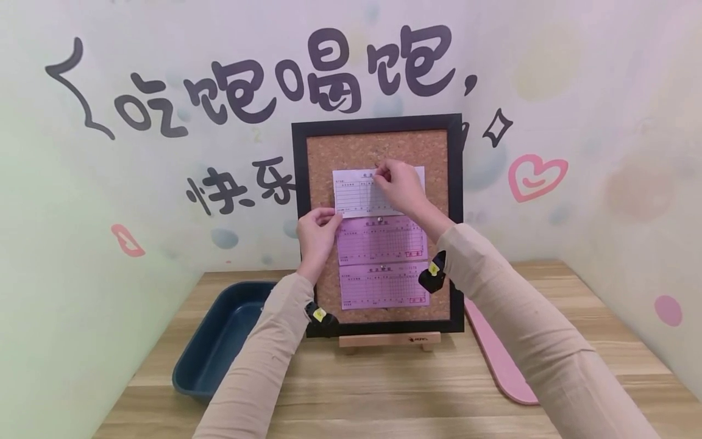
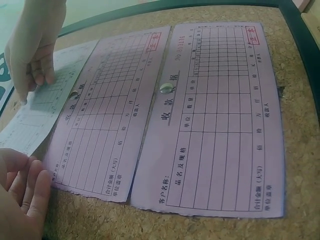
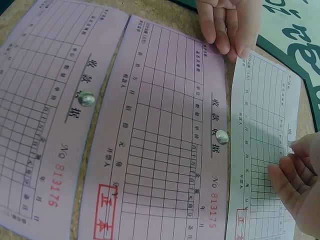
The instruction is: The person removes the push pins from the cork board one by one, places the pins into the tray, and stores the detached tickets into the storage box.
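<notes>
A white receipt slip (image 1: 351, 194) lies against the cork board (image 1: 323, 152), above two pink receipt slips (image 1: 362, 241) fixed one below the other. Each pink slip has a clear round thumbtack (image 3: 86, 98) near its heading. At the white slip's lower left corner, my left hand (image 1: 317, 235) pinches the paper's edge between thumb and fingers. My right hand (image 1: 403, 186) is at the slip's upper middle, thumb and forefinger pinched together on what looks like a small thumbtack, mostly hidden by the fingertips. In the right wrist view, the right hand (image 3: 300, 185) shades the slip's printed grid.
The black-framed board leans on a small wooden stand (image 1: 389, 339) on the wood-grain table (image 1: 395, 390). A dark blue tray (image 1: 189, 366) sits at left, partly behind the left sleeve. At right lies a pink flat board (image 1: 507, 372), partly under the right arm. A lettered wall rises behind.
</notes>
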Motion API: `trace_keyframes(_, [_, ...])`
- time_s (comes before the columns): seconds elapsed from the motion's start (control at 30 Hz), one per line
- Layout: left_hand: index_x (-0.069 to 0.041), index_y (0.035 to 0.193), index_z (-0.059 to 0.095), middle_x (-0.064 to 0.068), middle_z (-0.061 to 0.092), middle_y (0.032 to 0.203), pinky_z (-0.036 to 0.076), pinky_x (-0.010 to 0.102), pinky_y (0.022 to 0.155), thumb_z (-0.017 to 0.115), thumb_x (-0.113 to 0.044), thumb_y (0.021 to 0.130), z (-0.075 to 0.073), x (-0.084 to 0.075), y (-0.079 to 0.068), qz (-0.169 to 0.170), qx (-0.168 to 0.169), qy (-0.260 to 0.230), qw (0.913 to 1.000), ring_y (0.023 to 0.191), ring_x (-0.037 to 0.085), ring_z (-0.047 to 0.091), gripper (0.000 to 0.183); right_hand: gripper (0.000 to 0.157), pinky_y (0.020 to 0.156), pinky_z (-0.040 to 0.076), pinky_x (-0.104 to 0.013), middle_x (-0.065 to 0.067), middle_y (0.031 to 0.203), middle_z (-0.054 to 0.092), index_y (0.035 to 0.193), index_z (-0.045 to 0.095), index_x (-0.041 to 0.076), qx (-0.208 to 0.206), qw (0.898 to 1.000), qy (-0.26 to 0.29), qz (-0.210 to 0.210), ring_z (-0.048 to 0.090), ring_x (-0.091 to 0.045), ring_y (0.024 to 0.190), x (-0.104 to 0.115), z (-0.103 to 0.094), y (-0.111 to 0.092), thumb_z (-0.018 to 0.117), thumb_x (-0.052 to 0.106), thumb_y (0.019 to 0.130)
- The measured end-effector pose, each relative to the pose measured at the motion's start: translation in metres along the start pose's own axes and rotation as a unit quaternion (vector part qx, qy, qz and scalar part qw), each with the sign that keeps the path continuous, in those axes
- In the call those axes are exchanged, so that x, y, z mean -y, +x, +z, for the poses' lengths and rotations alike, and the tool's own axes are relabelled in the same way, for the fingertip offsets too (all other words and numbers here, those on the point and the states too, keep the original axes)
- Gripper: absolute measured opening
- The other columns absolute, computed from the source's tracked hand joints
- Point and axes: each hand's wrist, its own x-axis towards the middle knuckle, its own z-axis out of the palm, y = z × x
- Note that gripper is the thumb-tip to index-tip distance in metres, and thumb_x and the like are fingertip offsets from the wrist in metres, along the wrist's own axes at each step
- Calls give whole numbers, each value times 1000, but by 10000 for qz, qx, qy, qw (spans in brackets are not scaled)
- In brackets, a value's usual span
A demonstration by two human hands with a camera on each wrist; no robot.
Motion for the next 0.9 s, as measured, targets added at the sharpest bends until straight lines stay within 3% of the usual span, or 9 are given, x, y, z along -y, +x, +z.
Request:
trace_keyframes(0.3, [3, 90, 67, 17, 67, 84, 48, 16, 60, 67, -6, 80, -2, -6, -4, 125, -59, -221, 9997, 70, 12, 60, 14, 14, 68, 42, -30, -12, 88, 58, 95, 59, 0, 129, 9995, 261, 123, 51, -21, 79, -2, -7, -9, 53, 12, 91])
trace_keyframes(0.57, [5, 92, 65, 18, 66, 86, 52, 19, 63, 66, -5, 80, -8, -3, -4, 91, 63, -515, 9986, 68, 7, 58, 15, 13, 64, 40, -29, -12, 83, 58, 91, 60, -1, 40, 9995, 316, -89, 50, -21, 74, -5, -10, -15, 54, 10, 90])
trace_keyframes(0.73, [7, 93, 64, 21, 66, 86, 55, 27, 65, 65, -3, 81, -13, -4, -5, 64, 23, -632, 9980, 69, 13, 62, 15, 12, 64, 39, -29, -11, 83, 56, 91, 59, 0, 101, 9992, 373, -29, 49, -21, 75, -5, -15, -21, 54, 11, 90])
trace_keyframes(0.9, [6, 94, 63, 20, 66, 88, 55, 27, 66, 65, -6, 82, -20, -4, -6, 23, 16, -539, 9985, 74, 23, 65, 17, 12, 64, 40, -29, -11, 84, 56, 92, 59, 1, 132, 9993, 356, -37, 49, -21, 75, -8, -22, -27, 53, 11, 90])
